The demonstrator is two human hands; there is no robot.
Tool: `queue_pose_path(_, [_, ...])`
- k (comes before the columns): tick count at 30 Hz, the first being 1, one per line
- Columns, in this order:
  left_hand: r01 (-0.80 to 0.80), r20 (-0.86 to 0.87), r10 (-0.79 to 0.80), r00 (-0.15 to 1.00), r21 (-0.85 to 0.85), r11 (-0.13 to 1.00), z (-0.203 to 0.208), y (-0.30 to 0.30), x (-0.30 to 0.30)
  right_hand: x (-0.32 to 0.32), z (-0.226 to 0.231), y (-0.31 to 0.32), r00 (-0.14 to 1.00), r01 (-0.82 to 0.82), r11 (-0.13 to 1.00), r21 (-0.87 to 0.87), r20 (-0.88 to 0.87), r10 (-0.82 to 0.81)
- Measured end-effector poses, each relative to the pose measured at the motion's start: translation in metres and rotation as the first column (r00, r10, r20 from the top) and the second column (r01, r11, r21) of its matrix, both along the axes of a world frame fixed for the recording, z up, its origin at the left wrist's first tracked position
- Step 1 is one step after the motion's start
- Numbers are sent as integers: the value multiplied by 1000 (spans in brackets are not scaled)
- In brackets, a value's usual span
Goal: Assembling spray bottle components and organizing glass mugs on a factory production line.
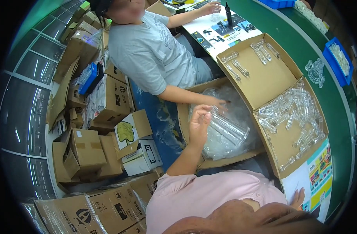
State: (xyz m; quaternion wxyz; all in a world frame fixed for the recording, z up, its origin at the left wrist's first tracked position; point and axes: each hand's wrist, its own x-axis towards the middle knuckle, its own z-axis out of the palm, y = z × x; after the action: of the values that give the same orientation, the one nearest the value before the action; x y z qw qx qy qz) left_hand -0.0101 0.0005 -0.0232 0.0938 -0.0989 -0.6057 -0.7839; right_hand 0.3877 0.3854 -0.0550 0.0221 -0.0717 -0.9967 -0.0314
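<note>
My left hand (200, 119) is raised over an open carton and grips the narrow end of a clear cylindrical tube (229, 130). The tube slants down to the right, its wide end lowest. Beneath it, the carton (209, 163) holds a heap of clear plastic bags (221, 151). At the lower right, my right hand (298, 198) lies with fingers apart on a white sheet at the table edge; its wrist is out of sight. Between my hands stands a shallow divided cardboard tray (246, 87), with many small clear tube pieces (303, 101) piled in its near compartment and several in the far one.
Across from me, a person in a grey shirt (141, 54) reaches one hand (215, 102) into the carton, the other holding something clear. A black bottle-like object (228, 15) stands on the printed sheet. Blue bins (338, 62) sit at right, stacked boxes (85, 148) at left.
</note>
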Motion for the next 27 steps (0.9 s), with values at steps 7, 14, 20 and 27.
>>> queue_pose_path(7, [200,507,-611,608,647,736,-41,41,46,-126,68,-54,853,5,793,-610,-411,-322])
queue_pose_path(14, [389,601,-789,132,700,598,-51,75,93,-231,92,-107,906,-355,527,-772,-145,397])
queue_pose_path(20, [733,254,-731,633,104,672,-97,91,117,-247,60,-130,823,-365,453,-813,-53,566])
queue_pose_path(27, [493,331,-368,869,-513,703,-127,84,63,-207,44,-102,980,-4,223,-975,40,194])
